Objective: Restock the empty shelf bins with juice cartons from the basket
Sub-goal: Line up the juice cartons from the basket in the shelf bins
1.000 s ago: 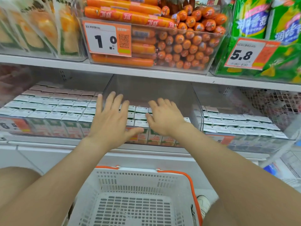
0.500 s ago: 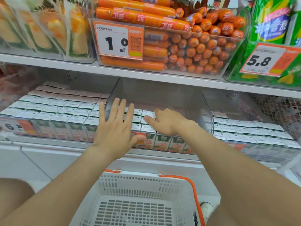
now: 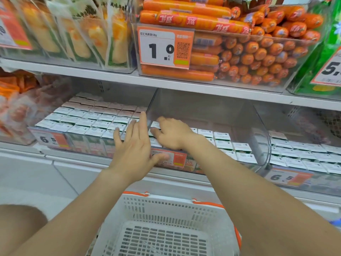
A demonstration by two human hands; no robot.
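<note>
a person's left hand [image 3: 135, 145], open and flat, steadies the clear middle bin [image 3: 258, 130] while the right hand [image 3: 170, 133], fingers curled, nudges juice cartons [image 3: 222, 136] inside it. the white basket [image 3: 166, 209] below looks empty, so restocking seems nearly finished; next, straighten the rows.

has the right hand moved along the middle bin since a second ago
Yes. The right hand has slid left over the cartons, toward the middle bin's left wall; its fingertips now reach that wall, close to the left hand.

2 bare forearms, no sleeves; left hand [image 3: 133, 150], right hand [image 3: 172, 133] ungloved.
</note>
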